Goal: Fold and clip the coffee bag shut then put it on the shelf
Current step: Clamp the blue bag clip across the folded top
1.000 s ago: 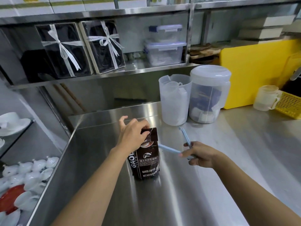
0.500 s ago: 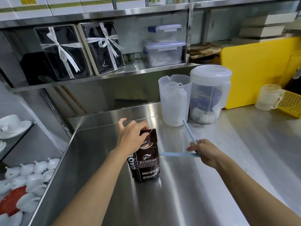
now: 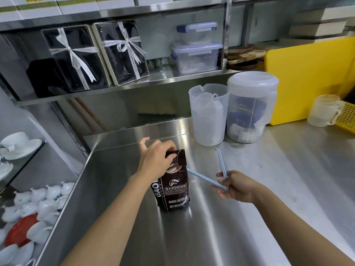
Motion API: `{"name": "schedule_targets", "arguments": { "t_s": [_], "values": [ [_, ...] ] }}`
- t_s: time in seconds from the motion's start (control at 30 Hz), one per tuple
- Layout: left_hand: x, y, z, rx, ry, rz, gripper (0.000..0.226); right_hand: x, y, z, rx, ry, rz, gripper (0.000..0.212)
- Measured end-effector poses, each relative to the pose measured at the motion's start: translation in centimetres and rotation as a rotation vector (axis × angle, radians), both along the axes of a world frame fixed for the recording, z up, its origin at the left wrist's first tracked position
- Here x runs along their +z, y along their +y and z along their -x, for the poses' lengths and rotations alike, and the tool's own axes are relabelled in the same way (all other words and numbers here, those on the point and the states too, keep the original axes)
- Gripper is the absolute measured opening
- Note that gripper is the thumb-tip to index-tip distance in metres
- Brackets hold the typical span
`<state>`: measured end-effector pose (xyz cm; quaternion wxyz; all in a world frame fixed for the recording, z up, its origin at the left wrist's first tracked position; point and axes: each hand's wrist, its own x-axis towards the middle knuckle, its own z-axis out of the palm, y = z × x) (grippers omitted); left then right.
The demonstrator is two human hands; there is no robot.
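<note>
A dark brown coffee bag (image 3: 175, 191) stands upright on the steel counter (image 3: 211, 237). My left hand (image 3: 156, 160) pinches its folded top. To the right, my right hand (image 3: 237, 186) holds a pale blue sealing clip (image 3: 205, 178) at its hinge. The clip is spread open in a V. One arm points left and nearly touches the bag's upper right edge, the other points up and away. The steel shelf (image 3: 163, 78) runs along the wall above the counter.
Two translucent plastic pitchers (image 3: 208, 116) (image 3: 251, 106) stand behind the bag. A yellow board (image 3: 307, 77) leans at the right, beside a small plastic mug (image 3: 324, 110) and a yellow basket (image 3: 347, 117). Ribboned gift boxes (image 3: 123, 52) and lidded containers (image 3: 197, 56) fill the shelf. White cups (image 3: 28, 208) sit lower left.
My right hand has shifted and turned the open clip, so its lower arm now angles up towards the bag's top. My left hand stays pinched on the folded top.
</note>
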<state>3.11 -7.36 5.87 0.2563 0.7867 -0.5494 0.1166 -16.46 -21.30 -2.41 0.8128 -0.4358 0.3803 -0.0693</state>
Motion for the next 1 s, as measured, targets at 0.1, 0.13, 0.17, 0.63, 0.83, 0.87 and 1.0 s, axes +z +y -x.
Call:
{"name": "schedule_targets", "arguments": {
  "t_s": [0.1, 0.13, 0.17, 0.63, 0.83, 0.87, 1.0],
  "values": [
    [0.0, 0.0, 0.1, -0.001, 0.003, 0.002, 0.002, 0.1, -0.4, -0.1, -0.025, -0.096, 0.031, 0.019],
    [0.1, 0.0, 0.1, 0.000, 0.007, 0.004, 0.002, 0.3, -0.6, -0.1, -0.015, -0.123, 0.034, 0.016],
    [0.1, 0.0, 0.0, 0.000, 0.013, 0.005, 0.002, 0.5, -0.8, -0.1, 0.008, -0.143, 0.039, 0.014],
    [0.4, 0.1, -0.2, -0.011, 0.067, -0.016, 0.003, 3.4, -2.8, -0.1, 0.559, -0.138, 0.043, 0.027],
    [0.3, 0.4, -0.3, -0.028, 0.107, 0.016, 0.002, 5.5, -2.4, -2.9, 0.729, -0.108, 0.191, 0.047],
    [0.2, 0.4, -0.3, -0.035, 0.114, 0.024, 0.002, 6.0, -2.4, -3.3, 0.737, -0.109, 0.225, 0.052],
    [0.0, 0.4, -0.2, -0.045, 0.119, 0.050, 0.002, 7.8, -2.1, -4.7, 0.701, -0.127, 0.382, 0.045]
  ]
}}
